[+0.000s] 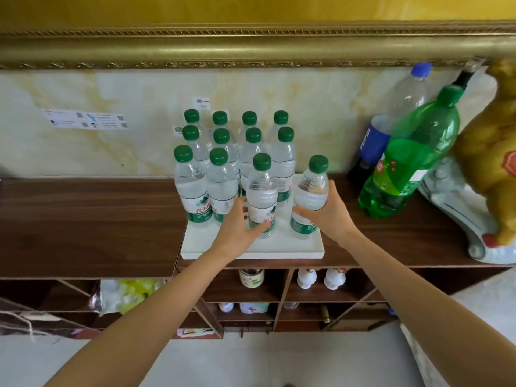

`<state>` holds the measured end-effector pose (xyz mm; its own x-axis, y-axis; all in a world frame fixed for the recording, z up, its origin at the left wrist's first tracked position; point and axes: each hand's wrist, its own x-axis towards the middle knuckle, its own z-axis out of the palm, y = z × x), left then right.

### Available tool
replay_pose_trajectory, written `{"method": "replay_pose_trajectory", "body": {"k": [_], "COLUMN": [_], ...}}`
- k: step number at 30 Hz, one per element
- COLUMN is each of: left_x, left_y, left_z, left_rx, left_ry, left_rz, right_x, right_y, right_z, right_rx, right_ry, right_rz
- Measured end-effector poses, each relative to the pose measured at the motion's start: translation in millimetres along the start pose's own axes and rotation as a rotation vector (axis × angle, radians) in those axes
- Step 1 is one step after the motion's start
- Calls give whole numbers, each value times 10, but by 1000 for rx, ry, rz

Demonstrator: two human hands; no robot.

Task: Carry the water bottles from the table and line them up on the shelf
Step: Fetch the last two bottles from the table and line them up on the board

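Several clear water bottles with green caps (223, 174) stand in rows on a white tray (279, 248) on the dark wooden shelf top (83, 224). My left hand (237, 230) grips a front-row bottle (262, 188) around its label. My right hand (326, 212) grips the front-right bottle (312, 185) around its middle. Both bottles are upright with their bases at the tray.
A large green soda bottle (410, 160) and a blue-capped Pepsi bottle (391, 127) lean at the right of the tray. A golden figurine on a white base (488, 152) stands far right. Cubbies below hold a jar (251, 277) and small bottles (307, 277). A gold frame (251, 46) overhangs the wall.
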<state>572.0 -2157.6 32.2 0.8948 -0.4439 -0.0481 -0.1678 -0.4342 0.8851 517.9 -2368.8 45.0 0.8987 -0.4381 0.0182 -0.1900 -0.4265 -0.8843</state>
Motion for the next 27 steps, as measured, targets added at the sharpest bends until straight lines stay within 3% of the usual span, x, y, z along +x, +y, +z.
{"method": "replay_pose_trajectory", "body": {"k": [3, 6, 8, 10, 13, 15, 27], "left_x": [-242, -253, -93, 75, 243, 318, 549], "left_y": [-85, -21, 37, 79, 89, 75, 66], "left_z": [-102, -195, -165, -65, 33, 42, -110], "left_rx": [347, 760, 1016, 1260, 1667, 1822, 1815], "left_ry": [-14, 88, 36, -66, -209, -218, -201], "left_rz": [54, 640, 1027, 1202, 1184, 1123, 1121], "right_x": [-47, -86, -93, -95, -100, -102, -97], "right_y": [42, 28, 20, 12, 3, -7, -41], "right_z": [-17, 3, 19, 27, 33, 40, 28], "right_rx": [3, -5, -13, -21, -26, -27, -20], "right_ry": [6, 2, 4, 10, 10, 10, 4], "right_rz": [2, -8, -11, -11, -9, -3, 36]}}
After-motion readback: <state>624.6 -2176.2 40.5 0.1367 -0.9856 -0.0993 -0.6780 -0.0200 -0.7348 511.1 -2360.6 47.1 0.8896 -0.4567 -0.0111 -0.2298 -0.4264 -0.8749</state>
